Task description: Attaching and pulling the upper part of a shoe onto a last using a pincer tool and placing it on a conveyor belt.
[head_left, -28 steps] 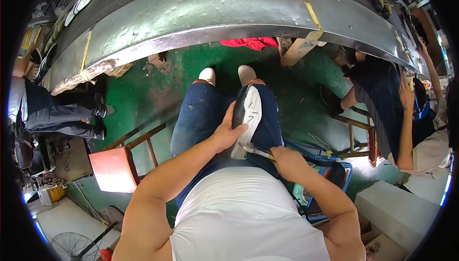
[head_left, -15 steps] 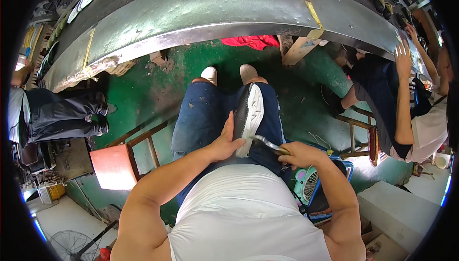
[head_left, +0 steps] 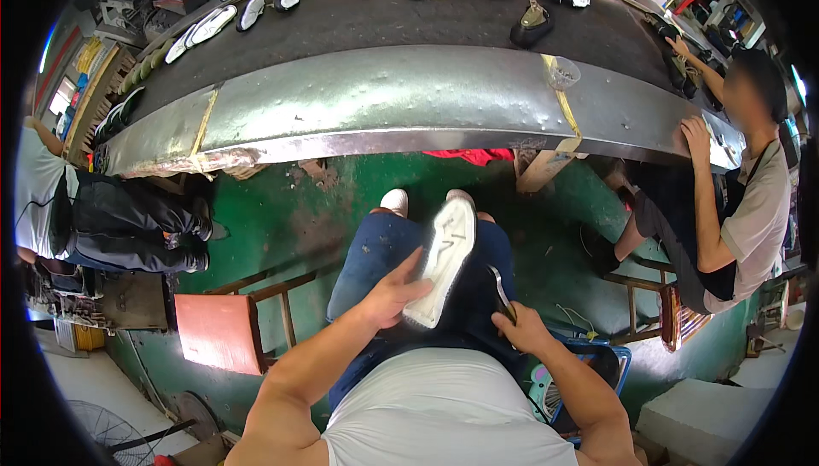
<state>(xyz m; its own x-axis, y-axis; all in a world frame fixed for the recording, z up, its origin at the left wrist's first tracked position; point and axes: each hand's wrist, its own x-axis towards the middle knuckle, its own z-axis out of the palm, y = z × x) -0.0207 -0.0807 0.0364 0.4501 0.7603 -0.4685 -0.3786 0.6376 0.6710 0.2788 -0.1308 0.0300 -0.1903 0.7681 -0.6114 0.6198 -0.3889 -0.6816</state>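
Above my lap, my left hand (head_left: 397, 297) grips a shoe (head_left: 449, 253), with its pale underside turned up and dark marks on the white bottom. The thumb lies across the near part, and the other fingers are partly hidden behind it. My right hand (head_left: 526, 330) is closed around the dark handle of a curved metal hand tool (head_left: 499, 288). The tool's silvery bent end points away from me, to the right of the shoe and apart from it. Its exact kind is not clear.
Ahead runs a dark conveyor belt (head_left: 341, 43) with a metal edge (head_left: 358, 99), carrying several shoes. A red-topped stool (head_left: 218, 332) stands left, a green fan (head_left: 543, 381) by my right side. A person (head_left: 755, 193) sits right; another (head_left: 51, 193) is at left.
My view has lifted, showing more of the belt. The shoe has turned so its white underside faces up more fully. My right hand and the tool have drawn away from it.
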